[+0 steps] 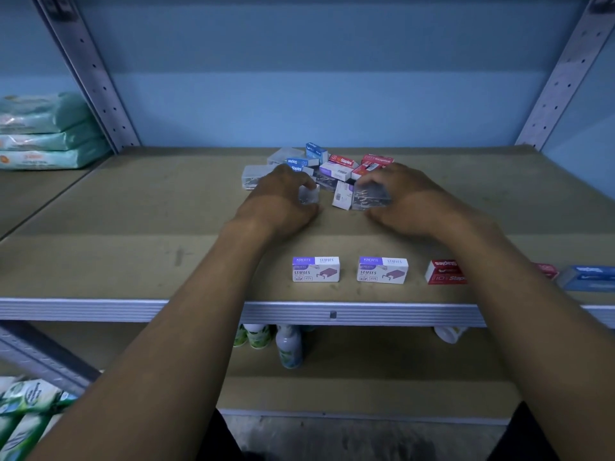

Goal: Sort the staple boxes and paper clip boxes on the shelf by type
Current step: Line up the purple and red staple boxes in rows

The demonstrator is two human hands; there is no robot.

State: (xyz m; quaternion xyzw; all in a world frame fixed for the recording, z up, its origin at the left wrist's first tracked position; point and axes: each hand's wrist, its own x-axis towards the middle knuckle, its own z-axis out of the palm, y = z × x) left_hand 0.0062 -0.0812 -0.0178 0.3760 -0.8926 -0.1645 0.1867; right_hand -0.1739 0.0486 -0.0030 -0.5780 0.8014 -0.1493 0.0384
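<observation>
A mixed heap of small boxes (336,168) lies mid-shelf: red and blue staple boxes, purple-and-white ones, and clear plastic paper clip boxes. My left hand (279,201) grips a clear paper clip box (308,195) at the heap's near left. My right hand (406,201) holds another clear paper clip box (371,196) at its near right. Along the shelf's front edge stand two purple-and-white staple boxes (316,269) (382,270), then a red staple box (444,272) partly behind my right forearm, and a blue one (589,277).
The brown shelf board (133,227) has a metal front rim. Teal wipe packs (46,131) are stacked on the neighbouring shelf at left. Bottles (289,346) stand on the shelf below, with green packs (23,417) at lower left. Perforated uprights flank the bay.
</observation>
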